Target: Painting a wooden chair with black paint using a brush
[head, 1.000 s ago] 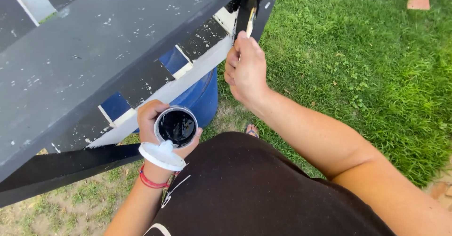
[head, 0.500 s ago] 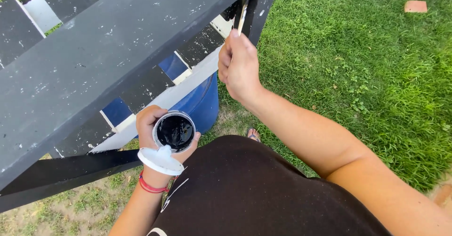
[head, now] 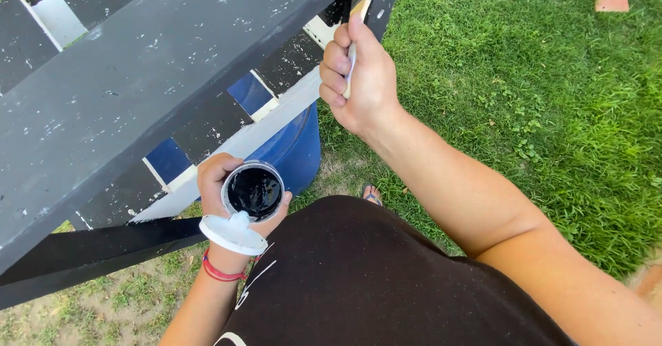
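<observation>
I see a small round can [head: 254, 191] at near centre, lid off, filled with glossy black paint. My left hand [head: 219, 180] has its grip clenched around the can's wall, and the white lid [head: 233, 233] sits tucked just under the can in the same hand. My right hand [head: 362, 77], farther and to the right, has its grip closed on a paintbrush [head: 356, 22] handle; the bristles touch the dark post [head: 383, 1] of the grey painted bench [head: 138, 91]. A blue barrel [head: 296, 146] stands beneath the bench.
</observation>
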